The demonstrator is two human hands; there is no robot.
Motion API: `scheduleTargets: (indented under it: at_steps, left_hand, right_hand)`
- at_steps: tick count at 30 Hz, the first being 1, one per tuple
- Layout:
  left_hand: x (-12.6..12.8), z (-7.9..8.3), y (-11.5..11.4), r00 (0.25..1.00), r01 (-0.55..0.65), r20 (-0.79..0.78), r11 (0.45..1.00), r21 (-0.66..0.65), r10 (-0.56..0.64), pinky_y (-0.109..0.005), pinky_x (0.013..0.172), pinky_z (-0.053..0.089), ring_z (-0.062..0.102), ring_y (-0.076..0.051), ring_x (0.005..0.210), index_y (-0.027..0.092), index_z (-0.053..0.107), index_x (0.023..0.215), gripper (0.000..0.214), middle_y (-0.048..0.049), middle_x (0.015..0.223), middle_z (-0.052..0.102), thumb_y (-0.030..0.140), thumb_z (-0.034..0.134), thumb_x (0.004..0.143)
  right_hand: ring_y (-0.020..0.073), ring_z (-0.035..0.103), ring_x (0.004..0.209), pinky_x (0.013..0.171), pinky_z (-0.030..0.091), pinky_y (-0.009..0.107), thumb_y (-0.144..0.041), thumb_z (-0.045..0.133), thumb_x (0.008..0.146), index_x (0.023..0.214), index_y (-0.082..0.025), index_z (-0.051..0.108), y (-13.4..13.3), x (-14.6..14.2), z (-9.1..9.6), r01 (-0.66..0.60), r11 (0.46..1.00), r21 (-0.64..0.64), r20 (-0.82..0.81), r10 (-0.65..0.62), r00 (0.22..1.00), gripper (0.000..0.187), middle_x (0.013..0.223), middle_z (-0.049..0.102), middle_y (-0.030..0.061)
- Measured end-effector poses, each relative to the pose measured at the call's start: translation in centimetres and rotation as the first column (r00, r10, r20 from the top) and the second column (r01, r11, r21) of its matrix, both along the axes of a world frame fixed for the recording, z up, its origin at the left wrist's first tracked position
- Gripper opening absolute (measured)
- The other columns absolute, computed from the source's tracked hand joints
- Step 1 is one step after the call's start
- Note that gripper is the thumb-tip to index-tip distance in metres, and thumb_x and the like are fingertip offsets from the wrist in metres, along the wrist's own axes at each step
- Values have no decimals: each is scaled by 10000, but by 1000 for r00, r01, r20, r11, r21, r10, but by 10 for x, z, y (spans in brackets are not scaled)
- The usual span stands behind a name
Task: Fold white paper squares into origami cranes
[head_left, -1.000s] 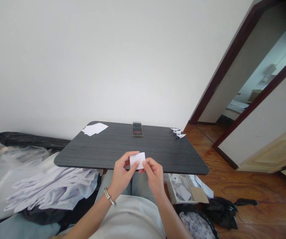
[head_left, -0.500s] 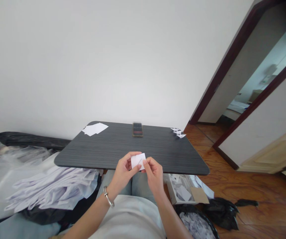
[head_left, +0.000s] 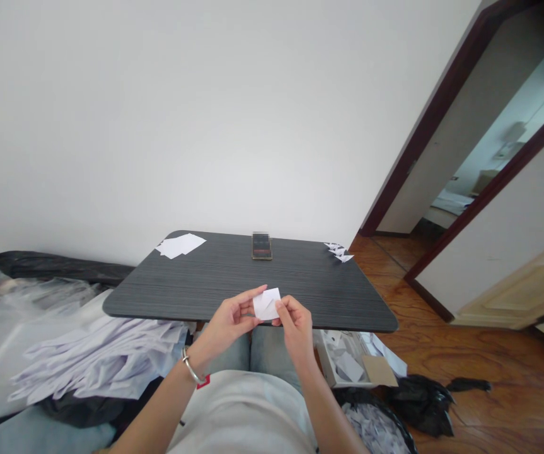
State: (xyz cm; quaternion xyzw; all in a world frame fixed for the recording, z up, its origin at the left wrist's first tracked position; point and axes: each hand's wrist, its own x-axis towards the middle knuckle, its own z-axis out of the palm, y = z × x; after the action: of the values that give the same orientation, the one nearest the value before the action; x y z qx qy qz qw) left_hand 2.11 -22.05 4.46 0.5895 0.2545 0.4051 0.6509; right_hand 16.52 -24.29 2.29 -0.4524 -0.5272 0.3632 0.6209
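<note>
A small folded piece of white paper point(head_left: 266, 304) is held up over the front edge of the dark table, with a crease line across its face. My right hand point(head_left: 295, 321) pinches its lower right corner between thumb and fingers. On the other side, my left hand point(head_left: 231, 318) cradles it loosely, fingers behind the left edge and thumb near the bottom edge. Flat white paper sheets point(head_left: 181, 244) lie at the table's back left. Several small pointed folded papers point(head_left: 339, 252) sit in a row at the back right.
A phone point(head_left: 261, 246) rests at the back middle of the dark table point(head_left: 215, 277). To the left is a heap of white folded material point(head_left: 106, 356). At right on the floor are a box of paper pieces point(head_left: 347, 366), a black bag of scraps point(head_left: 376, 429) and another black bag point(head_left: 420, 403).
The paper has shifted slightly up and right and turned a little. My left thumb has slid off its face to the lower edge, and that wrist has moved left. My right hand keeps its pinch.
</note>
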Motion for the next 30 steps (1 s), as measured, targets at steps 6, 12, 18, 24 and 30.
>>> scheduleTargets:
  at_steps: [6, 12, 18, 24, 30]
  left_hand:
    - [-2, 10, -2, 997, -63, 49, 998, 14, 62, -329, 806, 443, 603, -177, 860, 184, 459, 1220, 531, -83, 956, 640, 172, 616, 713]
    - [-2, 4, 1, 961, -265, -42, 954, 137, 273, -254, 691, 472, 590, -157, 774, 132, 641, 851, 206, -56, 842, 636, 202, 671, 659]
    - [-1, 7, -2, 957, -249, -107, 951, 186, 271, -247, 651, 475, 566, -137, 704, 136, 586, 897, 263, -27, 757, 592, 227, 668, 663]
    - [5, 5, -5, 962, -245, -85, 956, 163, 261, -220, 579, 449, 528, -116, 619, 128, 574, 883, 247, -1, 674, 544, 252, 645, 682]
    - [7, 5, -6, 967, -247, -45, 966, 79, 251, -177, 495, 375, 457, -75, 517, 126, 568, 906, 276, 47, 576, 457, 234, 659, 668]
  right_hand:
    - [104, 414, 497, 488, 352, 215, -303, 447, 826, 594, -178, 466, -3, 1, -2, -10, 999, 41, 127, 5, 992, 264, 526, 432, -36]
    - [113, 429, 540, 527, 371, 219, -270, 462, 816, 584, -180, 467, -9, 0, 4, -55, 995, 82, 233, 35, 972, 249, 559, 429, -29]
    - [111, 435, 527, 513, 383, 220, -280, 459, 821, 598, -176, 471, -10, -1, 5, -72, 994, 81, 171, 57, 984, 247, 554, 434, -27]
    - [101, 432, 508, 482, 364, 209, -303, 486, 809, 632, -172, 489, -9, -5, 6, -95, 994, 53, 84, 90, 992, 220, 552, 444, -33]
    - [91, 385, 485, 473, 315, 207, -300, 484, 813, 602, -171, 476, -10, -6, 8, -89, 993, 79, 64, 84, 994, 247, 529, 410, -46]
